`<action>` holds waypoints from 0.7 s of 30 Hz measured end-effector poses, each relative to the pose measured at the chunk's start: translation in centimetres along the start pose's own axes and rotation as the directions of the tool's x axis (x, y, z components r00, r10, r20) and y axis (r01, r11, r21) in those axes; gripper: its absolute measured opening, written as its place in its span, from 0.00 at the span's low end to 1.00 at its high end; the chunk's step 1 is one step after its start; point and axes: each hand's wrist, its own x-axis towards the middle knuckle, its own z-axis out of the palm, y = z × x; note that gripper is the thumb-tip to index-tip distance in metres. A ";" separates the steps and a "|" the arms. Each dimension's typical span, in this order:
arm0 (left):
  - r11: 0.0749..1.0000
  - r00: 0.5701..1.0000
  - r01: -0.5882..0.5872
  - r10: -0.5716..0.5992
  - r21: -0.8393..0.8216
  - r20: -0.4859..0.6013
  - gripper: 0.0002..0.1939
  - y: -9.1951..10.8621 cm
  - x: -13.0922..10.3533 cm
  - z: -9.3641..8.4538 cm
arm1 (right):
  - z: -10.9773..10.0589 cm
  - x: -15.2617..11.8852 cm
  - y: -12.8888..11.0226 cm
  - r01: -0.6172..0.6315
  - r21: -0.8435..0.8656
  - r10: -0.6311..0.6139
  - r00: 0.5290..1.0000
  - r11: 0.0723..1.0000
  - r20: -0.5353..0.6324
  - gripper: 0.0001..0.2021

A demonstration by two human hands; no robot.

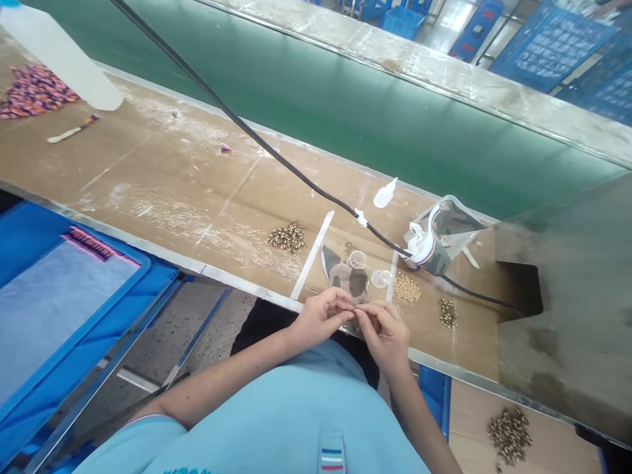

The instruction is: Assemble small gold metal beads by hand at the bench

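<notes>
My left hand (320, 317) and my right hand (388, 332) meet at the table's front edge, thumbs and fingertips pinched close together. Whatever lies between the fingertips is too small to make out. Just beyond them is a clear, reflective sheet (338, 270) with a small round clear dish (357, 259) on it. A second clear round piece (382, 279) lies to the right. Near my right hand are a heap of small tan pieces (407, 288) and a smaller heap of dark and brass-coloured bits (448, 313). Farther left sits a pile of small dark, ring-like parts (286, 237).
A black cable (276, 157) crosses above the brown tabletop (182, 171). At the right stands an open clear bag (454, 230) beside a grey metal panel (567, 296). Purple-orange pieces (37, 91) are heaped far left. More dark parts (510, 434) lie lower right.
</notes>
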 end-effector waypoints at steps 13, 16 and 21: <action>0.999 0.999 0.043 -0.043 -0.006 -0.022 0.14 0.4 0.2 0.0 | -6.1 -0.6 7.0 -0.278 -0.501 0.075 0.919 0.819 -0.386 0.17; 0.999 0.998 0.052 -0.052 -0.002 -0.025 0.13 0.7 0.2 0.1 | -5.3 0.0 6.1 -0.201 -0.472 0.077 0.960 0.859 -0.268 0.17; 0.997 0.998 0.060 -0.060 -0.053 -0.016 0.14 1.1 0.2 0.0 | -3.8 1.3 5.0 -0.054 -0.452 0.019 0.997 0.890 -0.080 0.18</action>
